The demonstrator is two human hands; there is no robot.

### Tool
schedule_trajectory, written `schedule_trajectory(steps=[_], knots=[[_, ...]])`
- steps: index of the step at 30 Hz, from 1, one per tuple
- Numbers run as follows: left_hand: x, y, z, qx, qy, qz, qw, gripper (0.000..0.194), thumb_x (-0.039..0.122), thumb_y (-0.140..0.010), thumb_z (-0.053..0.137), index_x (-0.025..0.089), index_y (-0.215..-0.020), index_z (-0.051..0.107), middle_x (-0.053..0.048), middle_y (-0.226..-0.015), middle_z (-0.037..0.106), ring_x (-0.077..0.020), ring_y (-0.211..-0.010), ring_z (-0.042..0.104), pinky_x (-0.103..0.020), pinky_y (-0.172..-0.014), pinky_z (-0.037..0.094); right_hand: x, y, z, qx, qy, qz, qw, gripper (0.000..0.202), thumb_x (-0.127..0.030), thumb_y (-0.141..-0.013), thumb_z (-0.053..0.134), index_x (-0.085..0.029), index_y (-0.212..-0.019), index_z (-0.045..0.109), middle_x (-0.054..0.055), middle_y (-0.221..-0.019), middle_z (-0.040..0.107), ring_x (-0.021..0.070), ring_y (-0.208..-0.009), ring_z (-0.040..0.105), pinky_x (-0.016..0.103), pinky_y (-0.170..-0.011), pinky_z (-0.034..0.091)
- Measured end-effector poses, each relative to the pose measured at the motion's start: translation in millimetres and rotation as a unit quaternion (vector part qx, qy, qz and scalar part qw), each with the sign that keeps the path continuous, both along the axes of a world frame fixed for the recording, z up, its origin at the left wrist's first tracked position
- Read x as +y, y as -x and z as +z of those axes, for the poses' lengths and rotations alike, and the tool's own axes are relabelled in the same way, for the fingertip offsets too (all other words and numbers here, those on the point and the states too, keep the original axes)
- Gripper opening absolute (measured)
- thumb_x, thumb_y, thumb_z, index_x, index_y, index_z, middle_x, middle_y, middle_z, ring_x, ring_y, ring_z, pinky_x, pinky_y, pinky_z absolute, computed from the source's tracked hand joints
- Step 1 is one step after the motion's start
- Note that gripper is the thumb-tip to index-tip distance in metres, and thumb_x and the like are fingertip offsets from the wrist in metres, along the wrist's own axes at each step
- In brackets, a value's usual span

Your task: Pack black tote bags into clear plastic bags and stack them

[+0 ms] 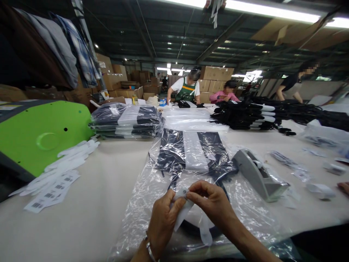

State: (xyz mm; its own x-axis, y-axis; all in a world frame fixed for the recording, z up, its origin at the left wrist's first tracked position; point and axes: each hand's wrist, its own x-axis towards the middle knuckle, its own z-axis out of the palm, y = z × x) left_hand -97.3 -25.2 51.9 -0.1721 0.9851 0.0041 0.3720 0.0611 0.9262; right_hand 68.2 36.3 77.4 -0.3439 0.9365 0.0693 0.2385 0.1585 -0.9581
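- Head view: a white label strip (181, 217) is gripped in the left hand (162, 216), between thumb and fingers
- The strip's upper end is pinched by the right hand's (212, 198) thumb and fingertips
- The strip is held above a clear plastic bag (136, 211), in which a dark fabric article (170, 149) with a pale central band is enclosed
- A tape dispenser (253, 174) is set at the bag's right side on the table (100, 182)
- Barcode labels (54, 191) are spread at the left, near a green machine (51, 134)
- A silvery bracelet (149, 249) is worn on the left wrist
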Motion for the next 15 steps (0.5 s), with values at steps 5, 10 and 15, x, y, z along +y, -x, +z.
schedule_trajectory(steps=[5,10,15], knots=[[6.8,-0.9,-8.5,-0.086,0.022,0.003,0.996,0.041,0.057,-0.083,0.06,0.018,-0.074,0.054,0.005,-0.067,0.049,-0.0112,-0.062,0.042,-0.022,-0.056,0.033,1.4,6.5,-5.7,-0.023,-0.133,-0.01,0.991,0.007,-0.028,-0.082,0.07,-0.023,-0.077,0.069,0.002,-0.089,0.072,0.0188,-0.084,0.067,0.029,-0.08,0.05],[15.1,5.0,-15.6,-0.119,0.034,-0.003,0.992,0.045,0.061,-0.08,0.061,0.016,-0.078,0.059,0.002,-0.071,0.055,-0.0134,-0.065,0.047,-0.022,-0.057,0.037,15.1,10.9,3.4,-0.026,-0.201,-0.036,0.979,0.012,-0.029,-0.086,0.066,-0.024,-0.076,0.064,0.005,-0.107,0.069,0.0232,-0.104,0.062,0.035,-0.094,0.045],[12.7,24.1,-27.7,-0.007,0.049,-0.002,0.999,0.029,0.049,-0.08,0.063,0.021,-0.071,0.061,0.003,-0.067,0.062,-0.0159,-0.068,0.058,-0.022,-0.065,0.043,79.2,10.5,41.4,-0.051,-0.198,-0.038,0.978,0.015,-0.036,-0.083,0.069,-0.023,-0.075,0.067,0.005,-0.106,0.07,0.0224,-0.102,0.062,0.037,-0.097,0.043]])
